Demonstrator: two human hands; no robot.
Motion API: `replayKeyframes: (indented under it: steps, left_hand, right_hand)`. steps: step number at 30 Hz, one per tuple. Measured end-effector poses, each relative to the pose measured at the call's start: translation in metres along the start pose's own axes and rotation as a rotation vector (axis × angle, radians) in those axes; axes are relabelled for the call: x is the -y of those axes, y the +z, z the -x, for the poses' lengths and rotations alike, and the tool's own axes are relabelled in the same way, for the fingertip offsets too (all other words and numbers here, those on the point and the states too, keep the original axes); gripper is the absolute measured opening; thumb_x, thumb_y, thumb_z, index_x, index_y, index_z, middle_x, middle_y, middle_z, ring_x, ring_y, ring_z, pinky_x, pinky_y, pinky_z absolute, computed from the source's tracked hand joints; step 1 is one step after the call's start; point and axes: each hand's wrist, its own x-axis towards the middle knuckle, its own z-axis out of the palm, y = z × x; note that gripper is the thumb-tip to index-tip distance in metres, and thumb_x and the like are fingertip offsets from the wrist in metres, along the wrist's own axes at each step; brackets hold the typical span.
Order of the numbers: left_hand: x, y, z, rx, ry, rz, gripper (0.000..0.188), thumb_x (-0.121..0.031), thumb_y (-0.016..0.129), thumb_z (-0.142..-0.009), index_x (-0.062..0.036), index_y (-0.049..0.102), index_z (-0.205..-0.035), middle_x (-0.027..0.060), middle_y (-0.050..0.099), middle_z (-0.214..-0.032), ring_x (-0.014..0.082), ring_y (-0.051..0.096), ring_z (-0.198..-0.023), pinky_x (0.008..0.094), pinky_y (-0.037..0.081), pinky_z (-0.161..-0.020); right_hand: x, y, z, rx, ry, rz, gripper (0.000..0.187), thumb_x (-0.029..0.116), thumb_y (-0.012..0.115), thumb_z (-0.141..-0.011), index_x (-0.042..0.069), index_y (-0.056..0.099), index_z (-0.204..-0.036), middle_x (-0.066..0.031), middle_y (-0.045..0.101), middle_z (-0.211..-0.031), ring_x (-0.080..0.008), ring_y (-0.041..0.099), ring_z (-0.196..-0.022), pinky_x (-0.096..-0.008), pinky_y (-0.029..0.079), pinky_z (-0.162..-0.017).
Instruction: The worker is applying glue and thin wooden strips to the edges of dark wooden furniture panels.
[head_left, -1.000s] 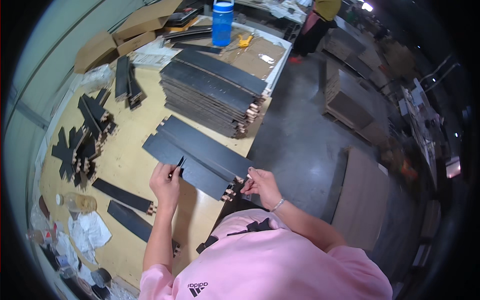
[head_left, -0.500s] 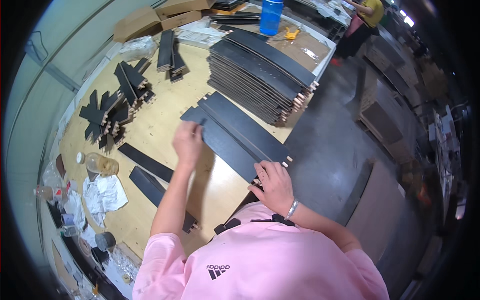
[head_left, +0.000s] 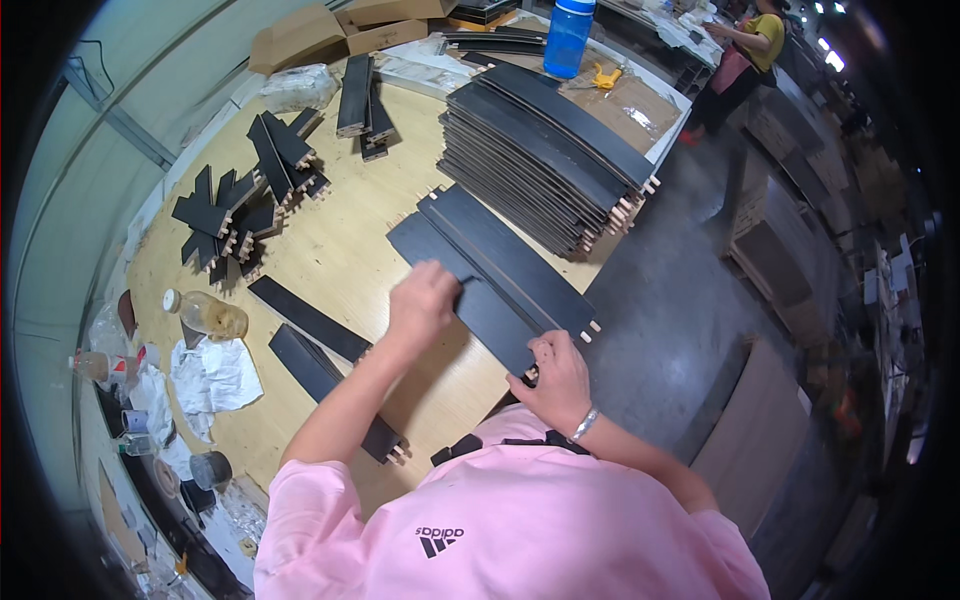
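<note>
Head view, from where I stand: 2 dark boards lie side by side on the counter (head_left: pixel 340 230), near board (head_left: pixel 488 312) and far board (head_left: pixel 520 262), peg ends at the counter's edge. Hands apart. Left hand (head_left: pixel 424 302) curls by the near board's long side, a small dark tip (head_left: pixel 468 280) showing past it; cannot tell whether the fingers close on it. Right hand (head_left: pixel 556 376) bends around the peg end; firmness of grip unclear.

Risks, my guess: uneven pressure there could tip or skew the near board; the dark tip, if hard, could scratch its face if it slips. A knock could snap pegs (head_left: pixel 590 331). The tall stack (head_left: pixel 540 150) just beyond could shift if bumped.
</note>
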Motion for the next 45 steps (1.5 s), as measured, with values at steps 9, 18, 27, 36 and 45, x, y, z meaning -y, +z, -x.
replayKeyframes:
  steps: [9, 18, 27, 36, 45]
  left_hand:
    - [0.093, -0.005, -0.030, -0.144, -0.290, -0.203, 0.002, -0.009, 0.065, -0.074, -0.0100, 0.065, -0.075, 0.0090, 0.060, -0.077, 0.0302, 0.061, -0.076, 0.0430, 0.049, -0.064]
    - [0.075, -0.022, -0.026, -0.160, -0.540, 0.082, 0.009, -0.010, 0.064, -0.086, -0.0063, 0.062, -0.078, 0.0052, 0.059, -0.071, 0.0213, 0.059, -0.066, 0.0327, 0.045, -0.057]
    - [0.045, -0.030, 0.011, -0.062, -0.933, 0.780, 0.010, -0.005, 0.063, -0.090, -0.0024, 0.063, -0.100, -0.0003, 0.057, -0.074, 0.0070, 0.051, -0.064, 0.0229, 0.041, -0.059]
    - [0.019, -0.018, 0.013, -0.123, -0.190, -0.043, 0.028, -0.001, 0.069, -0.071, -0.0132, 0.072, -0.097, 0.0041, 0.054, -0.077, 0.0216, 0.056, -0.073, 0.0338, 0.048, -0.060]
    - [0.018, -0.013, 0.012, -0.087, -0.077, -0.115, 0.035, -0.001, 0.065, -0.065, -0.0151, 0.072, -0.096, 0.0024, 0.054, -0.078, 0.0204, 0.054, -0.072, 0.0331, 0.046, -0.054]
  right_hand:
    - [0.003, -0.002, 0.007, 0.036, 0.027, -0.034, 0.048, 0.016, 0.081, -0.065, 0.001, 0.052, -0.100, -0.0151, 0.048, -0.101, -0.0315, 0.056, -0.086, -0.0401, 0.050, -0.072]
    - [-0.001, -0.001, 0.008, 0.032, 0.023, -0.134, 0.050, 0.017, 0.082, -0.063, 0.004, 0.053, -0.102, -0.0151, 0.048, -0.100, -0.0325, 0.057, -0.088, -0.0404, 0.051, -0.072]
    - [-0.001, -0.016, 0.006, 0.070, 0.043, -0.107, 0.051, 0.017, 0.079, -0.061, 0.004, 0.057, -0.106, -0.0119, 0.050, -0.097, -0.0293, 0.059, -0.084, -0.0398, 0.051, -0.067]
    - [0.001, -0.014, 0.008, 0.080, 0.045, -0.021, 0.069, 0.023, 0.081, -0.063, 0.000, 0.055, -0.122, -0.0121, 0.053, -0.099, -0.0284, 0.060, -0.085, -0.0382, 0.052, -0.068]
    - [-0.002, -0.010, 0.013, 0.087, 0.060, -0.139, 0.066, 0.020, 0.080, -0.065, -0.004, 0.055, -0.120, -0.0161, 0.054, -0.103, -0.0326, 0.061, -0.086, -0.0394, 0.053, -0.072]
